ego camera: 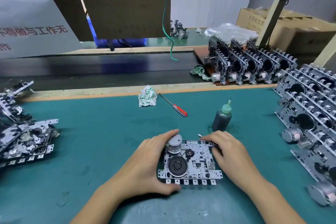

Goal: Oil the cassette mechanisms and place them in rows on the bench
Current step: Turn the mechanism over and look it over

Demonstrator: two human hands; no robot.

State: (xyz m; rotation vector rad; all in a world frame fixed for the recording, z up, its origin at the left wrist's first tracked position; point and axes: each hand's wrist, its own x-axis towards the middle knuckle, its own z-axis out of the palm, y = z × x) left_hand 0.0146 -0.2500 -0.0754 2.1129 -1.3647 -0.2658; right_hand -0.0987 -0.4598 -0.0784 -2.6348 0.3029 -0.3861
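- Head view: one cassette mechanism (190, 162) lies flat on the green bench (91, 132), near the front edge, between both hands.
- Left hand (145, 165) wraps the mechanism's left side; fingers curl over the far edge by the silver motor (174, 144), thumb hooks the near-left corner. Grip closed on the part.
- Right hand (227, 149) covers the far-right corner, fingers curled over the top edge. A thin white-tipped tool (200, 135) pokes out past the fingertips; cannot tell exactly how it is held.
- Black flywheel (177, 165) faces up on the mechanism's left half, just below the motor.
- Oil bottle (221, 117), dark body with green needle cap, stands upright just behind the right hand.
- Red-handled screwdriver (173, 105) lies further back, pointing diagonally; a crumpled rag (147, 96) sits beside its tip.
- Rows of mechanisms (312, 107) stand on edge along the right side of the bench; more rows (251, 63) stand on a brown board behind.
- Loose pile of mechanisms (25, 136) lies at the left edge.
- Black conveyor belt (91, 69) runs behind the bench.
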